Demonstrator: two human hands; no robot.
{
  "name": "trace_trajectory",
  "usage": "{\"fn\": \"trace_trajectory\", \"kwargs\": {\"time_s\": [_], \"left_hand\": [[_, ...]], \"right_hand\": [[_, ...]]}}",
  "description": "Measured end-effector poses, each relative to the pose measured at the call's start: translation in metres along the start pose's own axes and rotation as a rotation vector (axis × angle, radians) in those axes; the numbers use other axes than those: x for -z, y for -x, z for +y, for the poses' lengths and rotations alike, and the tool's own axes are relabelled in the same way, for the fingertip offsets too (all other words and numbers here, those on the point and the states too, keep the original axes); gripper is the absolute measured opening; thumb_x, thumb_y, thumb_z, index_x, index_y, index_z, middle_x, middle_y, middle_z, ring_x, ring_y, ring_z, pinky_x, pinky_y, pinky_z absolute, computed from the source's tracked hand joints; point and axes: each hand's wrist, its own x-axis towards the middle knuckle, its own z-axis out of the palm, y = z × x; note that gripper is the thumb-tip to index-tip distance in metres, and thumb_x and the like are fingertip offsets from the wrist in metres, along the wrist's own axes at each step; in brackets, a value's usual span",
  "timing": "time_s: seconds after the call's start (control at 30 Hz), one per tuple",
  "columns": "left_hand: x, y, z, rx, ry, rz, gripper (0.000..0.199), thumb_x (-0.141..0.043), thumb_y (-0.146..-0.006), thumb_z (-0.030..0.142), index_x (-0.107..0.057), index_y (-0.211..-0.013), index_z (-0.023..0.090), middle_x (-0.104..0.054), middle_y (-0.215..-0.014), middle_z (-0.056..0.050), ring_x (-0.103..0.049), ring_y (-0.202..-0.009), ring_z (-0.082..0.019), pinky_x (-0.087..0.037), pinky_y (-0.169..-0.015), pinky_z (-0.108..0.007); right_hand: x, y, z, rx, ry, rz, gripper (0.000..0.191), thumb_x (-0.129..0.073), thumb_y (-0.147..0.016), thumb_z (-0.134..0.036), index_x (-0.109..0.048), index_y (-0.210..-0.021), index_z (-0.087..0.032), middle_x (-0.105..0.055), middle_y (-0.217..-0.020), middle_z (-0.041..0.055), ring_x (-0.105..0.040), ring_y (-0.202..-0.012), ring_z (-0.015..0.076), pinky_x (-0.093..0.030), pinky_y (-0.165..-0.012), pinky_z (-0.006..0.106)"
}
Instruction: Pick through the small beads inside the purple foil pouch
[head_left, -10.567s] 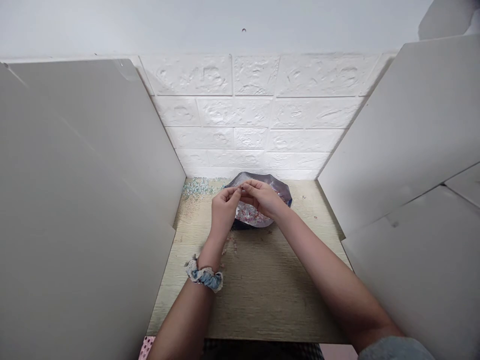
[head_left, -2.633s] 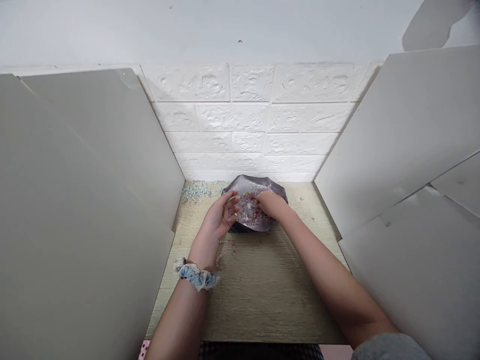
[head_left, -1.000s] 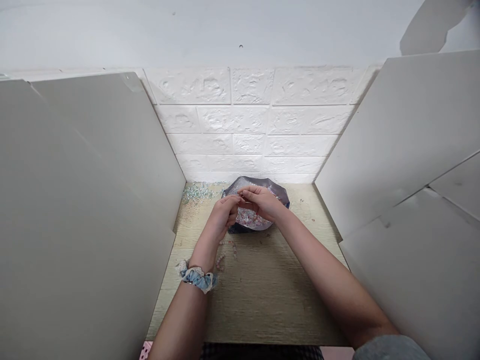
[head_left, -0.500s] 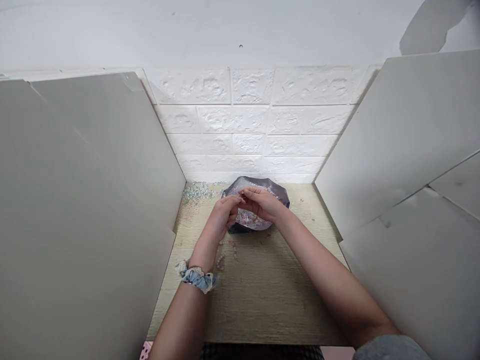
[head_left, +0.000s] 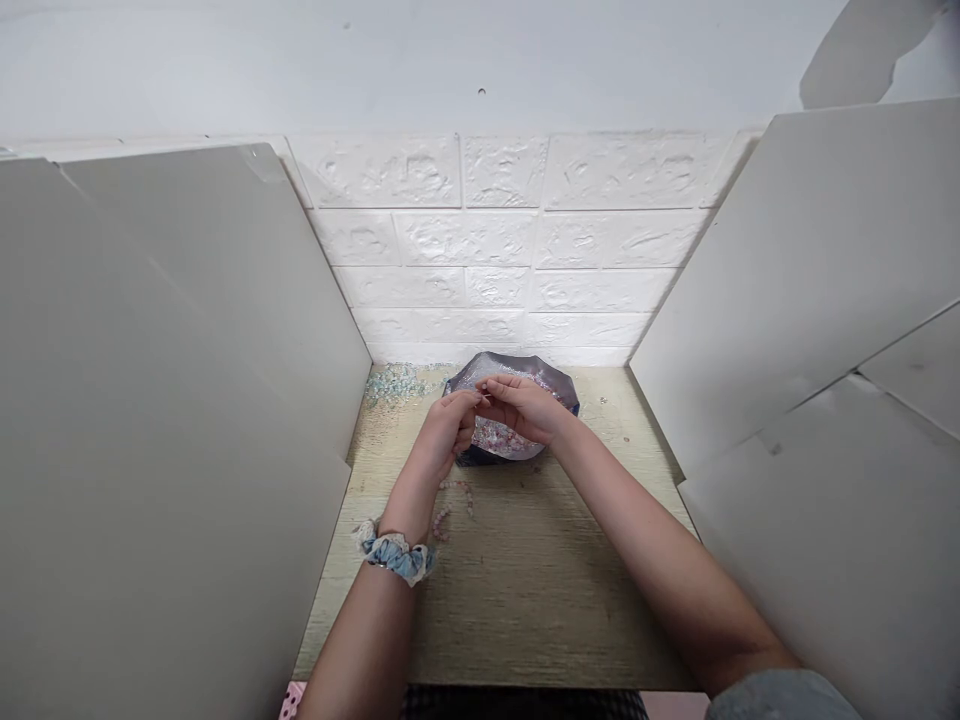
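Left hand (head_left: 448, 432), right hand (head_left: 526, 408) pinched closed over bead bag (head_left: 553, 376), grip contents unclear; bead strand (head_left: 441, 521) on surface (head_left: 540, 600).

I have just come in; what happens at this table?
A person's left hand and right hand seem to pinch something too small to identify, over an open dark container of mixed beads. On the table, a row of pale beads lies nearer the person, and blue-green beads are scattered near the left panel.
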Motion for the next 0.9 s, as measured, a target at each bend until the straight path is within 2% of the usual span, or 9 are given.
{"fn": "trace_trajectory", "kwargs": {"time_s": [0.4, 0.57, 0.73, 0.9], "left_hand": [[-0.001, 0.0, 0.0, 0.023, -0.012, 0.006, 0.022, -0.061, -0.066, 0.035, -0.053, -0.066, 0.015, -0.02, -0.044, 0.011, -0.014, -0.036, -0.001, -0.01, -0.033, -0.015], [-0.001, 0.0, 0.0, 0.036, 0.032, -0.02, 0.026, -0.065, -0.064, 0.036, -0.05, -0.065, 0.015, -0.02, -0.045, 0.011, -0.014, -0.036, -0.001, -0.009, -0.033, -0.015], [-0.001, 0.0, 0.0, 0.054, 0.078, -0.047, 0.03, -0.068, -0.061, 0.038, -0.049, -0.065, 0.015, -0.021, -0.045, 0.011, -0.015, -0.035, 0.0, -0.009, -0.033, -0.014], [-0.002, -0.001, -0.001, 0.061, 0.11, -0.06, 0.031, -0.068, -0.063, 0.041, -0.058, -0.075, 0.014, -0.027, -0.047, 0.01, -0.019, -0.034, 0.0, -0.009, -0.033, -0.014]], "right_hand": [[-0.001, 0.001, -0.001, 0.011, 0.061, -0.007, 0.019, -0.075, -0.066, -0.03, -0.065, -0.073, -0.016, -0.058, -0.071, 0.0011, -0.055, -0.072, 0.0097, -0.048, -0.082, 0.027], [-0.001, 0.001, -0.004, 0.031, 0.151, 0.022, 0.021, -0.074, -0.065, -0.032, -0.064, -0.072, -0.015, -0.059, -0.072, 0.0013, -0.055, -0.073, 0.01, -0.048, -0.08, 0.028], [0.001, 0.001, -0.007, 0.163, 0.41, 0.03, 0.024, -0.066, -0.071, -0.038, -0.06, -0.069, -0.015, -0.056, -0.068, 0.0002, -0.053, -0.068, 0.0108, -0.046, -0.073, 0.028], [-0.004, 0.007, -0.015, 0.427, 0.884, 0.105, 0.024, -0.051, -0.083, -0.034, -0.057, -0.069, -0.017, -0.056, -0.068, 0.0008, -0.051, -0.067, 0.013, -0.04, -0.065, 0.027]]}}
